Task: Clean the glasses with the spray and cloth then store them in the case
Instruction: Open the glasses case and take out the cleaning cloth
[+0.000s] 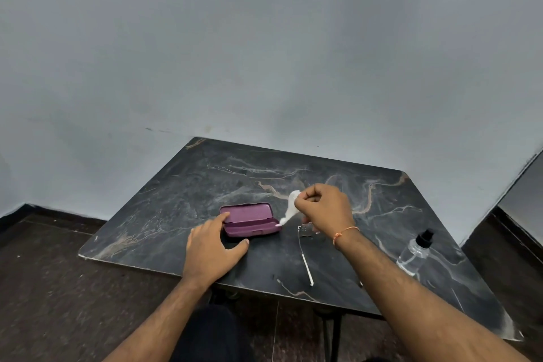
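A purple glasses case point(249, 220) lies open on the dark marble table point(182, 185). My left hand point(213, 247) rests flat beside its left end, fingers touching the case. My right hand point(324, 207) pinches a white cloth point(289, 209) that hangs down, its lower tip at the right end of the case. The thin-framed glasses point(305, 247) lie on the table below my right hand, one temple stretching toward me and the lenses partly hidden by the hand. A clear spray bottle point(415, 253) with a black cap stands at the right.
The table stands against a grey wall, with dark floor to its left and in front. My dark-clothed knee point(205, 332) shows under the near edge. A dark panel point(523, 200) leans at the far right.
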A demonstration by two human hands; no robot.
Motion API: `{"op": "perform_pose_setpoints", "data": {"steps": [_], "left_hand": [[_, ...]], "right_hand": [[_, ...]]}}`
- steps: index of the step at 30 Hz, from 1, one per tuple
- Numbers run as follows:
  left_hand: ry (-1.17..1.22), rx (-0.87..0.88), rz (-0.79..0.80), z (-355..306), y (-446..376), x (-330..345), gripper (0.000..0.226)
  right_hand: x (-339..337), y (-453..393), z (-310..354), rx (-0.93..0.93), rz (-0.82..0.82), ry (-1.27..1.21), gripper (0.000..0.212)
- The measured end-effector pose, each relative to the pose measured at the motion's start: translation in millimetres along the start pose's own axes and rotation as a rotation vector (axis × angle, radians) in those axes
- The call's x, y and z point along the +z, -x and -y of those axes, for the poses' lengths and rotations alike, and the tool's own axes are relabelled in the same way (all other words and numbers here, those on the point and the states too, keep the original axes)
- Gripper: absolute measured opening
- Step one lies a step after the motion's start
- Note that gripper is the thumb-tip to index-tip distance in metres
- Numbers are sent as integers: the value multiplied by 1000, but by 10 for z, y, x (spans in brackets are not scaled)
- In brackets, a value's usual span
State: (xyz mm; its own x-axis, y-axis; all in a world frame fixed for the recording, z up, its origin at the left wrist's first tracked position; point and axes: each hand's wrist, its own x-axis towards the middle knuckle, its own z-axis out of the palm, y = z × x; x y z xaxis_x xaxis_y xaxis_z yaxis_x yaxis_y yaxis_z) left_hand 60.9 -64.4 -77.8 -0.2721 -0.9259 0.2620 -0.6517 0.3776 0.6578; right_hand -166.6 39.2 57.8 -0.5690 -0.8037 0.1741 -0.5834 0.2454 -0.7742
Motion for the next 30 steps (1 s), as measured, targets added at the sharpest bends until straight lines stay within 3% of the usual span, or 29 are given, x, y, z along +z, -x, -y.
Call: {"op": "perform_pose_setpoints", "data": {"steps": [9, 12, 14, 17, 19, 21, 25, 30], "left_hand": [[55, -81, -58, -66, 165, -68, 55], [160, 61, -119, -265, 216, -132, 41], [291, 206, -38, -529, 249, -208, 40], [443, 314, 267, -991, 237, -278, 47], [500, 308, 461, -1261, 203, -282, 50], [552, 268, 568, -1413, 169, -277, 39], [654, 214, 594, -1541, 186, -273, 13], [834, 106, 562, -1581, 266, -261, 13]], "right_hand": [[-595, 236, -188, -116, -74, -74, 14], [-746, 342, -218, -182, -31, -42, 17], [-819, 397, -226, -229, 16, -32, 21], [-877, 455, -211, -269, 103, -92, 29], [-911, 486, -181, -269, 180, -205, 31], [-937, 509, -161, -248, 216, -297, 33], [-987, 540, -189, -173, 211, -442, 33], [-908, 619, -244, 47, 205, -698, 39]]}}
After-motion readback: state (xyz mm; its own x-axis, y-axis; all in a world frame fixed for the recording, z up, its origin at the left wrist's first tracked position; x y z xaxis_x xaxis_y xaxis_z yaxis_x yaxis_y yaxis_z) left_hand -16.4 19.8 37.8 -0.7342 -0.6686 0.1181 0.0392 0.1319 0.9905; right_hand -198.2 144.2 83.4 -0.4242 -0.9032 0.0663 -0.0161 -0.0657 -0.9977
